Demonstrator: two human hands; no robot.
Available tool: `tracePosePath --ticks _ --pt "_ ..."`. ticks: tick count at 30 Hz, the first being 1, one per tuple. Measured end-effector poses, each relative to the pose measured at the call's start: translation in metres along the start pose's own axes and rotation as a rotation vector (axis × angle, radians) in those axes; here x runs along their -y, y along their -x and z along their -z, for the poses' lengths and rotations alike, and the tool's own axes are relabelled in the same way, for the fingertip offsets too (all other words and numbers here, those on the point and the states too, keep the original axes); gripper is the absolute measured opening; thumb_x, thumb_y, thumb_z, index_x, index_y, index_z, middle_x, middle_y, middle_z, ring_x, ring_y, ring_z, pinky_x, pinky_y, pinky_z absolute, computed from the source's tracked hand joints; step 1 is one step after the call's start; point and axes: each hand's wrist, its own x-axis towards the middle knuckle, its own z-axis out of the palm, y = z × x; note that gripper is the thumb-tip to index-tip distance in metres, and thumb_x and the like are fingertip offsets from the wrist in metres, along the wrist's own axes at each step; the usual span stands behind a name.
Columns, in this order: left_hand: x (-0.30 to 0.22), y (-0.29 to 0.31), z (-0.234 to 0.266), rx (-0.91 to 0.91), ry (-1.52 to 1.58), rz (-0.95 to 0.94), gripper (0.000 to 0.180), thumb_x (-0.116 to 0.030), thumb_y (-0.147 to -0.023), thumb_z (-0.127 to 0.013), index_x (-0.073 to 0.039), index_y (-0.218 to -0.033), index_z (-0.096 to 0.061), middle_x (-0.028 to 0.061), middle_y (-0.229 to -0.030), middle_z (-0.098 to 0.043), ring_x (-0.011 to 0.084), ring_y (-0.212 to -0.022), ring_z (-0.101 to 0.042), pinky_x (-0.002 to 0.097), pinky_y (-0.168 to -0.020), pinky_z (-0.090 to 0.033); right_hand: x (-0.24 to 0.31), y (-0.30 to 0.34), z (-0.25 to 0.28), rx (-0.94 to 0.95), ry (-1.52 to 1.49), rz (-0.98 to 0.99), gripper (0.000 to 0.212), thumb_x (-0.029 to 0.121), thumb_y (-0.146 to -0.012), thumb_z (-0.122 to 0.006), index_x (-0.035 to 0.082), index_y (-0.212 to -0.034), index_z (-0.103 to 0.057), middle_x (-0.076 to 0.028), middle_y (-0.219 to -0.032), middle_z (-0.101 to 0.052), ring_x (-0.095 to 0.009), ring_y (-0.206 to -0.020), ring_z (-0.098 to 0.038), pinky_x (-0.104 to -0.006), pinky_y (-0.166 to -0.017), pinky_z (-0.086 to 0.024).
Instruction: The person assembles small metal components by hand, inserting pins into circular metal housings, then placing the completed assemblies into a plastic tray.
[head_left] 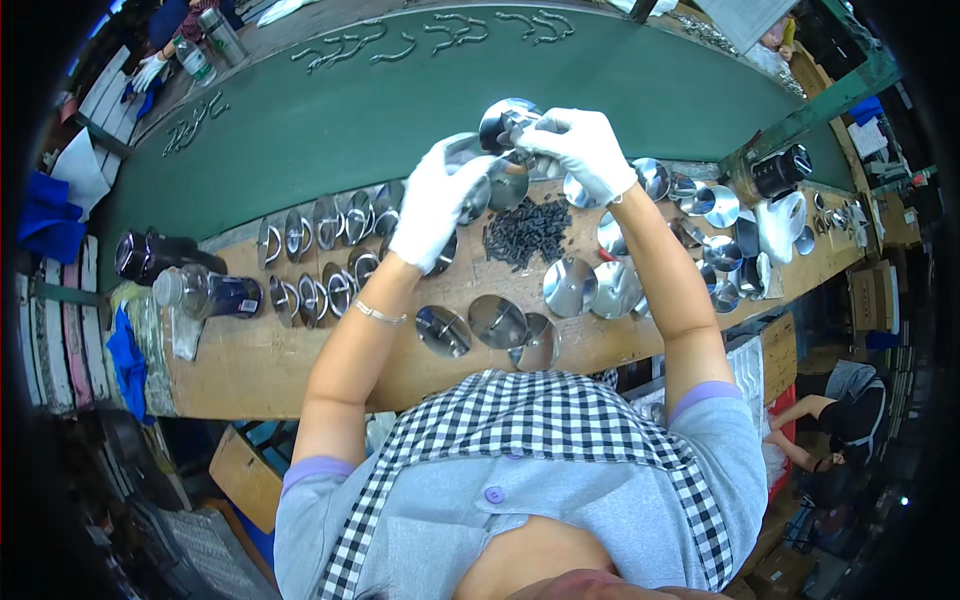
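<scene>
Both my hands wear white gloves and are raised over the far edge of a wooden board. My right hand [580,150] is closed, its fingertips pinching the side of a shiny round metal piece [505,122] that looks like a lid. Just to the left, my left hand [432,205] curls its thumb and fingers around another shiny curved metal piece [475,200], partly hidden by the glove. Below and between the hands lies a pile of small black parts [528,232]. Nearer me rest several round metal discs [498,320].
More metal discs with curved handles [328,220] stand in rows at the left, beside a clear jar [205,292] and a dark bottle [160,255]. Bent metal handles [393,50] lie on the green surface [300,130]. At the right stand metal cups [722,252] and a black bottle [780,172].
</scene>
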Motion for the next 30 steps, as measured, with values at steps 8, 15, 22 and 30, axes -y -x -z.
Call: tracePosePath --ticks 8,15,22,30 --pt "-0.02 0.006 -0.01 0.035 -0.045 0.064 0.037 -0.022 -0.088 -0.063 0.004 -0.113 -0.057 0.0118 -0.095 -0.063 0.0107 -0.07 -0.057 0.0221 -0.054 -0.045 -0.006 0.025 -0.005 -0.303 -0.125 0.048 0.023 0.017 -0.088 -0.063 -0.004 -0.098 -0.065 -0.007 -0.08 -0.066 -0.007 -0.063 -0.058 -0.0195 -0.055 -0.045" --pt "0.003 0.005 -0.004 -0.012 -0.206 -0.098 0.04 -0.024 -0.087 -0.063 0.004 -0.115 -0.056 0.0119 -0.098 -0.063 0.0145 -0.081 -0.06 0.0276 -0.068 -0.05 -0.01 0.028 -0.01 0.081 -0.04 -0.131 0.033 0.019 -0.085 -0.066 -0.003 -0.11 -0.062 -0.01 -0.094 -0.067 -0.013 -0.08 -0.06 -0.0267 -0.068 -0.049" --pt "0.003 -0.012 0.001 -0.295 -0.359 -0.328 0.028 -0.012 -0.085 -0.065 -0.002 -0.111 -0.06 0.0092 -0.1 -0.062 0.0162 -0.087 -0.061 0.0295 -0.078 -0.05 -0.014 0.019 -0.019 -0.098 0.021 -0.008 0.033 0.019 -0.084 -0.068 -0.003 -0.108 -0.064 -0.006 -0.088 -0.066 -0.009 -0.071 -0.054 -0.026 -0.063 -0.046" --pt "0.045 -0.091 0.079 -0.608 -1.158 -0.342 0.052 -0.013 -0.078 -0.055 -0.008 -0.129 -0.052 0.0183 -0.135 -0.046 0.029 -0.124 -0.047 0.035 -0.102 -0.039 -0.021 0.001 -0.032 -0.105 -0.152 0.115 0.022 0.013 -0.085 -0.067 -0.003 -0.099 -0.065 -0.003 -0.081 -0.065 -0.007 -0.067 -0.054 -0.023 -0.061 -0.046"
